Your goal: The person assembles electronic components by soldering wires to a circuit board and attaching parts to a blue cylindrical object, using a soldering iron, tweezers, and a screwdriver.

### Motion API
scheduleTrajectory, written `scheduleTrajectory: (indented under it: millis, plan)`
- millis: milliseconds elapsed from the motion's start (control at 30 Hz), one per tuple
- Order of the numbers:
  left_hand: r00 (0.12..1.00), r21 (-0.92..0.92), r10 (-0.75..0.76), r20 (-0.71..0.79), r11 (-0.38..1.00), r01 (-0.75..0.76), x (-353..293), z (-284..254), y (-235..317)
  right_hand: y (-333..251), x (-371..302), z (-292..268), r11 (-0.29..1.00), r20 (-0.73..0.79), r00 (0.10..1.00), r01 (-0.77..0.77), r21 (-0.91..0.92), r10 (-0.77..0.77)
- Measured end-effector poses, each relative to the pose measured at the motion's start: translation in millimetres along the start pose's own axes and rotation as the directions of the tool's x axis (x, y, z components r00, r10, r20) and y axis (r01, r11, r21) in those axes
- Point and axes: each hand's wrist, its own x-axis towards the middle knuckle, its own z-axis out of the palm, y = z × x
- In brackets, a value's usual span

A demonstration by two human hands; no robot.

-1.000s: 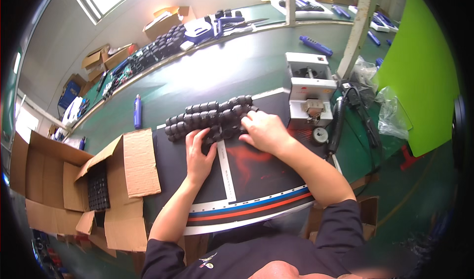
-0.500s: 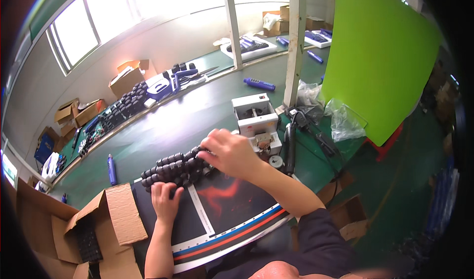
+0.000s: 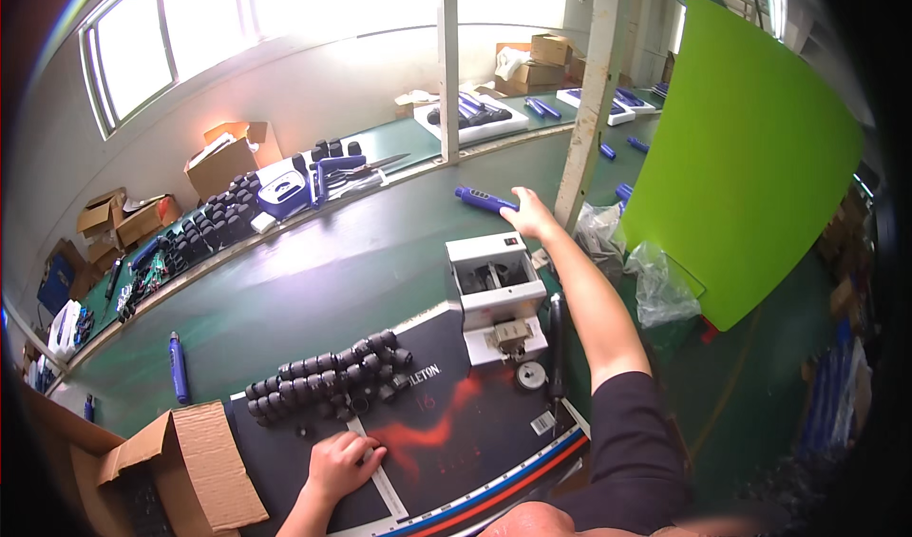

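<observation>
My right hand [image 3: 532, 218] reaches far across the bench, its thumb and fingers closed round the right end of a blue cylindrical handle [image 3: 480, 198] with dark markings along its side. The handle lies on the green bench top. My left hand [image 3: 344, 465] rests curled on the dark printed mat [image 3: 285, 466], near a pale strip; whatever its fingers may hold cannot be made out. Beyond it, rows of black ring-like caps [image 3: 328, 375] sit grouped on the mat, with a few loose ones at their near side.
A white bench machine [image 3: 496, 285] stands right of the caps, with a small round disc [image 3: 531, 375] before it. An open cardboard box [image 3: 204, 470] is at the near left. Another blue handle [image 3: 179, 368] lies beyond it. A metal post [image 3: 587, 109] and green panel [image 3: 746, 166] rise at right.
My right hand has left the black caps and reached out to the blue handle. My left hand has drawn back from the caps onto the mat. The head view has shifted.
</observation>
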Motion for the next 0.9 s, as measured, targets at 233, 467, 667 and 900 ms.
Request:
scheduleTrajectory:
  millis: [233, 467, 667, 900]
  plan:
    - [0.999, -0.003, -0.035, 0.041, 0.999, 0.035, 4, -2, -1, 17, 15, 27, 0.958, 0.097, 0.983, -0.125, -0.257, 0.154]
    - [1.000, -0.017, 0.003, 0.011, 1.000, -0.003, 3, -2, -2, 1, -9, 0, 0.926, 0.176, 0.964, -0.127, -0.357, 0.200]
    - [0.993, -0.178, 0.020, -0.115, 0.983, -0.040, 3, 1, -3, -44, -89, -91, 0.997, -0.205, 0.977, 0.072, 0.037, -0.063]
    - [0.995, -0.814, -0.090, 0.049, 0.574, 0.092, 3, -21, 77, -164, -340, -121, 0.786, 0.249, 0.812, 0.355, 0.506, -0.527]
